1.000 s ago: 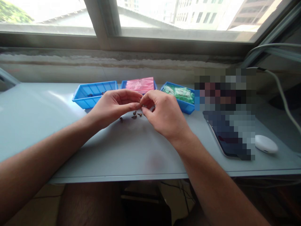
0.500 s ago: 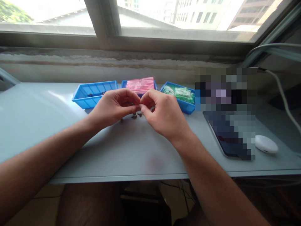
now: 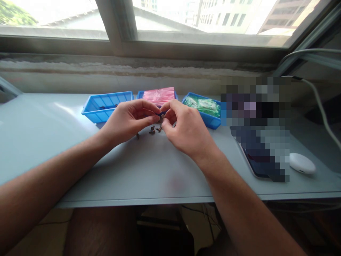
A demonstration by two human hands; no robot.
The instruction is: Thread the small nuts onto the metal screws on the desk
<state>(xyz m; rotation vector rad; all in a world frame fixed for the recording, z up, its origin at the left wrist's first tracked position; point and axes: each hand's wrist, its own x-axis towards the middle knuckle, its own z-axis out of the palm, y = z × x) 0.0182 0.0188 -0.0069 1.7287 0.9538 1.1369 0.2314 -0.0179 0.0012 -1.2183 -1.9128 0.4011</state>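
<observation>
My left hand (image 3: 128,119) and my right hand (image 3: 188,126) meet over the table, fingertips almost touching. Between the fingertips is a small brown screw-like metal piece (image 3: 162,116), partly hidden by the fingers. Both hands are closed in a pinch around it. Just below them on the tabletop lie several similar screw-like pieces (image 3: 152,131), with a separate one (image 3: 137,136) under my left hand. Behind my left hand stands a blue bin (image 3: 99,115) with a few dark pieces inside.
A blue bin with pink plastic bags (image 3: 158,95) stands behind the hands. To its right is another blue bin (image 3: 213,123) holding green bags (image 3: 204,106). A dark phone (image 3: 253,156) and a white oval case (image 3: 302,163) lie on the right of the grey table (image 3: 119,181).
The fingers of both hands have parted slightly, and my right thumb has shifted a little to the right. The small piece between the fingertips shows more now.
</observation>
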